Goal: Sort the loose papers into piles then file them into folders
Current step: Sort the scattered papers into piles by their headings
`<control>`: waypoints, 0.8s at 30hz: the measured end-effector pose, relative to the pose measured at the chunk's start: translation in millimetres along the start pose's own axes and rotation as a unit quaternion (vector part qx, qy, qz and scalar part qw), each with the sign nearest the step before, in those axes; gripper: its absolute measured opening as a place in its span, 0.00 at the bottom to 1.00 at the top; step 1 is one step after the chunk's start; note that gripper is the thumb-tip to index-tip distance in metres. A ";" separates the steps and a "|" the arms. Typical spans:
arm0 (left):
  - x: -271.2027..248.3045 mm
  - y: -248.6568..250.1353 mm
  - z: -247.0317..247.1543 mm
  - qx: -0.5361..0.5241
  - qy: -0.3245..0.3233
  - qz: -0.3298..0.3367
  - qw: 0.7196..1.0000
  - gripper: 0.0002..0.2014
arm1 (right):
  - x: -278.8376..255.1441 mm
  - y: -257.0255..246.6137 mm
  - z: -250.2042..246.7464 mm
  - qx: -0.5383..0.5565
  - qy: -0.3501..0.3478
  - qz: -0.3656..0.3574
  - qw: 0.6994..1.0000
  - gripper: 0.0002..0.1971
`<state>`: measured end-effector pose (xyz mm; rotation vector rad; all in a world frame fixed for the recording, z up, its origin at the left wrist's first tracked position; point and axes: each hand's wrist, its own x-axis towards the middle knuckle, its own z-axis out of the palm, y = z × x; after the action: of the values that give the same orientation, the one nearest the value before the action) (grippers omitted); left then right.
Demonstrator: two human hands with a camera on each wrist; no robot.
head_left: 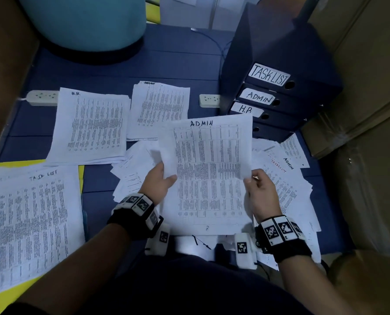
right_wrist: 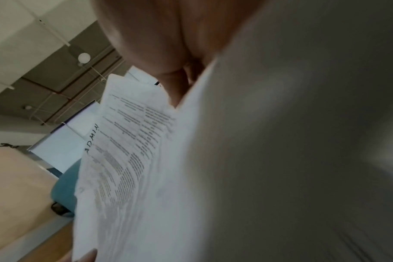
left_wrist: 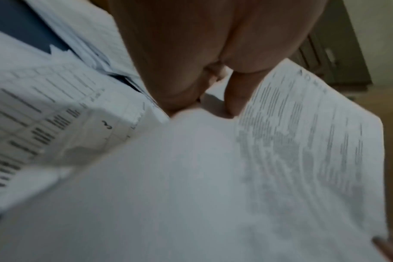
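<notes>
A printed sheet headed ADMIN is held up over the floor by both hands. My left hand pinches its left edge, and my right hand pinches its right edge. The left wrist view shows the thumb and fingers on the sheet. The same sheet runs past my right hand in the right wrist view. On the floor lie an H.R. pile, an ADMIN pile and a TASK LIST pile. Loose papers lie scattered under my hands.
Dark blue box files labelled TASKLIST, ADMIN and H.R stand stacked at the right. Two white power strips lie on the blue floor mats. A teal seat base stands behind, with cardboard boxes at the right.
</notes>
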<state>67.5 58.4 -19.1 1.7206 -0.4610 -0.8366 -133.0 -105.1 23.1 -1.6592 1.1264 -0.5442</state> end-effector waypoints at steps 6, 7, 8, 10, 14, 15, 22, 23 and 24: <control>-6.4 6.6 0.3 -0.020 0.067 -0.001 0.998 0.11 | -6.3 -2.3 10.3 -0.003 -0.036 0.034 0.999 0.03; -7.6 6.8 0.3 -0.019 0.075 -0.002 0.997 0.10 | -6.0 -1.3 10.5 -0.007 -0.029 0.038 0.999 0.04; -8.2 5.8 0.6 -0.024 0.081 -0.002 0.996 0.09 | -4.2 1.2 10.3 -0.013 -0.022 0.042 0.999 0.04; -8.9 4.8 0.7 -0.035 0.091 0.000 0.995 0.08 | 0.3 6.0 9.2 -0.031 -0.010 0.058 0.998 0.06; -5.9 2.3 0.1 -0.024 0.085 0.005 0.996 0.10 | 6.3 8.8 5.5 -0.036 0.033 0.056 0.997 0.13; -4.9 2.6 -0.5 -0.022 0.087 0.000 0.996 0.10 | 8.1 8.5 3.7 -0.028 0.050 0.055 0.997 0.12; -0.4 1.6 -12.7 -0.018 0.127 -0.018 0.992 0.11 | 19.9 12.2 -26.4 0.181 0.225 0.131 0.948 0.11; -0.6 1.9 -14.0 -0.015 0.130 -0.019 0.991 0.11 | 20.6 12.0 -31.0 0.209 0.243 0.132 0.938 0.12; 0.3 0.2 -15.2 -0.012 0.133 -0.018 0.991 0.11 | 20.4 10.6 -34.0 0.230 0.254 0.127 0.931 0.13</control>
<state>78.9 68.3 -16.9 1.7911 -0.2398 -0.6240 -154.6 -140.0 23.1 -0.9668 1.4244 -1.0176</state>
